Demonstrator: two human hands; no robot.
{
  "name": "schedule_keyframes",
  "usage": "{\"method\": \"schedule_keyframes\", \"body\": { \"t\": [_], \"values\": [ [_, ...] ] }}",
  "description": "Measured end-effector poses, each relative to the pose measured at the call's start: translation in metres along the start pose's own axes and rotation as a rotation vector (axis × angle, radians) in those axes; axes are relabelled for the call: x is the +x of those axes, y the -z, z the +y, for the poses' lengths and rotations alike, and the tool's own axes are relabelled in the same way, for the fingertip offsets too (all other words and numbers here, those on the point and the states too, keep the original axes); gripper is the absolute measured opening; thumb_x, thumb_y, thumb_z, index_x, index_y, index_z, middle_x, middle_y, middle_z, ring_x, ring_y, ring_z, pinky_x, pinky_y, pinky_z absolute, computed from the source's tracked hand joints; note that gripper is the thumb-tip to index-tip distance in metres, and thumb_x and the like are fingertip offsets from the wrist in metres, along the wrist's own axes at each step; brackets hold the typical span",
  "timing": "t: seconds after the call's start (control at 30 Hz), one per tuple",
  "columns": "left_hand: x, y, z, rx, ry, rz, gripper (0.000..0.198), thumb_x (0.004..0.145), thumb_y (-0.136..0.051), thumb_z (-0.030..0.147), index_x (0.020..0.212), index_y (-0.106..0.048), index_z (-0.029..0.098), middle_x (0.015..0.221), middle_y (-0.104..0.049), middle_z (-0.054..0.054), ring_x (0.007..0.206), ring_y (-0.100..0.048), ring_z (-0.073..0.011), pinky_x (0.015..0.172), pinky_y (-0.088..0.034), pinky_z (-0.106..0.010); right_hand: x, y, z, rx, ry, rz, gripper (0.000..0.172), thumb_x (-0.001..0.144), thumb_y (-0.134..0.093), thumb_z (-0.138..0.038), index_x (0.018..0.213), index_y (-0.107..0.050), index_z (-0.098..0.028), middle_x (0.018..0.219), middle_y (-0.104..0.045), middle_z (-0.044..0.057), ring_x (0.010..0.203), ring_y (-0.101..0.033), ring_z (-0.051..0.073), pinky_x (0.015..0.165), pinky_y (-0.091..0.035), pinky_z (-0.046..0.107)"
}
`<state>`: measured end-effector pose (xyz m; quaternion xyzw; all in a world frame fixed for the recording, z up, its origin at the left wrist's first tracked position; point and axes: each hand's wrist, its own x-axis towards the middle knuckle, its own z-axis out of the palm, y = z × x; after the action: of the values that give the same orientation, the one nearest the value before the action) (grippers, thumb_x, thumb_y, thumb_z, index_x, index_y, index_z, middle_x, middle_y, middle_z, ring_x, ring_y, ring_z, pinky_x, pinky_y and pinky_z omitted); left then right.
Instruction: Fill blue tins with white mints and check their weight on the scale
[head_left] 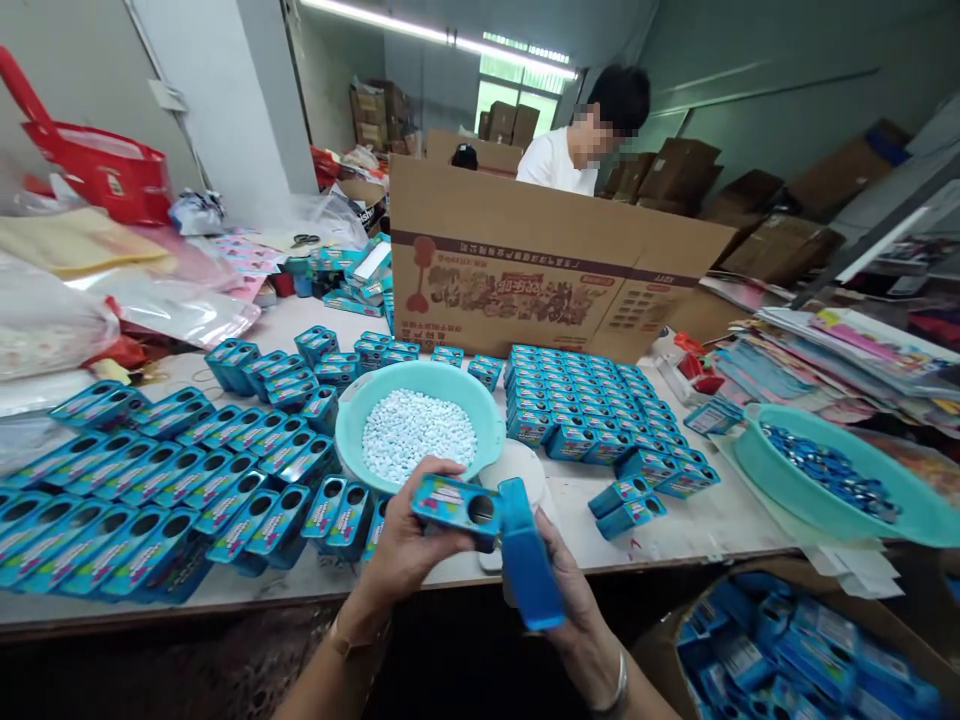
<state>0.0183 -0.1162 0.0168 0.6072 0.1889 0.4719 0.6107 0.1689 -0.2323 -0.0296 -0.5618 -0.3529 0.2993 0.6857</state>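
Observation:
My left hand (409, 545) grips a blue printed tin (454, 505) that has a round dark hole at the right end of its top. In my right hand (574, 600) is a blue translucent scoop (529, 570), its shape partly blurred, tilted so its narrow upper end sits beside the tin's hole. Whether the two touch I cannot tell. Just behind my hands stands a turquoise basin (345, 440) holding many small white pellets (420, 430). A white round-topped device, perhaps a scale (521, 465), lies partly hidden behind the scoop.
Rows of blue tins with holes (142, 480) cover the table's left; more tins (592, 400) stand packed at right. A cardboard sheet (480, 200) rises behind, with a person (559, 160) beyond. A basin of shiny blue parts (780, 500) and a carton of blue tins (795, 650) are right.

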Motion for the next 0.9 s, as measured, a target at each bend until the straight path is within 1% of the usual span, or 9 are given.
{"method": "schedule_keyframes", "body": {
  "t": [0.1,0.17,0.27,0.37,0.43,0.57,0.7,0.8,0.9],
  "values": [
    [-0.012,0.015,-0.018,-0.237,0.119,0.303,0.056,0.059,-0.088,0.044,0.103,-0.067,0.018,0.083,-0.067,-0.002,0.069,-0.063,-0.0156,0.066,-0.053,-0.025,0.006,-0.005,-0.012,0.092,-0.083,0.063,0.040,0.087,-0.062,-0.055,0.108,-0.068,-0.022,0.090,-0.076,0.006,0.071,-0.071,0.022,0.064,-0.059,0.036],
    [-0.023,0.020,-0.023,-0.344,0.178,0.384,0.060,0.062,-0.085,0.050,0.108,-0.066,0.017,0.087,-0.069,-0.005,0.075,-0.066,-0.0189,0.070,-0.055,-0.029,0.011,-0.010,-0.020,0.050,0.003,0.136,0.041,0.083,-0.071,-0.049,0.114,-0.063,-0.023,0.097,-0.075,0.005,0.080,-0.071,0.022,0.071,-0.058,0.034],
    [-0.035,0.019,-0.018,-0.410,0.214,0.386,0.061,0.065,-0.082,0.054,0.111,-0.067,0.017,0.112,-0.070,-0.013,0.095,-0.068,-0.0255,0.077,-0.055,-0.031,0.019,-0.020,-0.029,-0.196,0.292,0.184,0.039,0.081,-0.075,-0.038,0.116,-0.061,-0.025,0.098,-0.072,0.004,0.083,-0.069,0.020,0.075,-0.057,0.032],
    [-0.038,0.016,-0.009,-0.397,0.172,0.348,0.055,0.063,-0.086,0.048,0.106,-0.070,0.019,0.138,-0.059,-0.013,0.113,-0.063,-0.0287,0.087,-0.054,-0.031,0.024,-0.034,-0.034,-0.378,0.514,0.076,0.036,0.082,-0.075,-0.030,0.116,-0.062,-0.027,0.105,-0.070,0.005,0.093,-0.068,0.022,0.082,-0.056,0.034],
    [-0.035,0.016,-0.005,-0.404,0.144,0.343,0.055,0.062,-0.087,0.046,0.107,-0.071,0.020,0.146,-0.053,-0.012,0.117,-0.062,-0.0293,0.092,-0.052,-0.032,0.025,-0.045,-0.036,-0.413,0.570,-0.010,0.038,0.082,-0.074,-0.027,0.118,-0.062,-0.028,0.110,-0.070,0.005,0.101,-0.067,0.023,0.087,-0.055,0.036],
    [-0.030,0.020,-0.006,-0.501,0.238,0.355,0.062,0.070,-0.081,0.053,0.121,-0.067,0.020,0.134,-0.063,-0.013,0.112,-0.065,-0.0304,0.094,-0.053,-0.039,0.021,-0.067,-0.032,-0.310,0.479,0.028,0.035,0.083,-0.073,-0.030,0.115,-0.061,-0.028,0.105,-0.069,0.004,0.093,-0.067,0.021,0.081,-0.055,0.032],
    [-0.032,0.023,-0.010,-0.516,0.333,0.437,0.056,0.072,-0.078,0.057,0.112,-0.069,0.018,0.110,-0.074,-0.012,0.103,-0.070,-0.0299,0.091,-0.055,-0.042,0.022,-0.080,-0.025,-0.190,0.288,0.064,0.033,0.083,-0.073,-0.035,0.111,-0.058,-0.026,0.088,-0.068,-0.001,0.072,-0.065,0.016,0.066,-0.054,0.026],
    [-0.032,0.030,-0.004,-0.309,0.210,0.449,0.055,0.067,-0.084,0.050,0.109,-0.067,0.020,0.133,-0.064,-0.012,0.111,-0.065,-0.0298,0.092,-0.054,-0.037,0.028,-0.081,-0.026,-0.185,0.250,-0.007,0.034,0.083,-0.072,-0.036,0.112,-0.058,-0.024,0.087,-0.069,0.000,0.072,-0.065,0.017,0.066,-0.054,0.027],
    [-0.029,0.039,0.008,-0.057,0.103,0.375,0.053,0.062,-0.089,0.041,0.104,-0.066,0.019,0.151,-0.047,-0.014,0.125,-0.056,-0.0331,0.097,-0.050,-0.034,0.035,-0.080,-0.028,-0.237,0.268,-0.148,0.036,0.086,-0.068,-0.038,0.118,-0.060,-0.024,0.102,-0.071,0.004,0.086,-0.068,0.020,0.076,-0.055,0.029]
  ]
}}
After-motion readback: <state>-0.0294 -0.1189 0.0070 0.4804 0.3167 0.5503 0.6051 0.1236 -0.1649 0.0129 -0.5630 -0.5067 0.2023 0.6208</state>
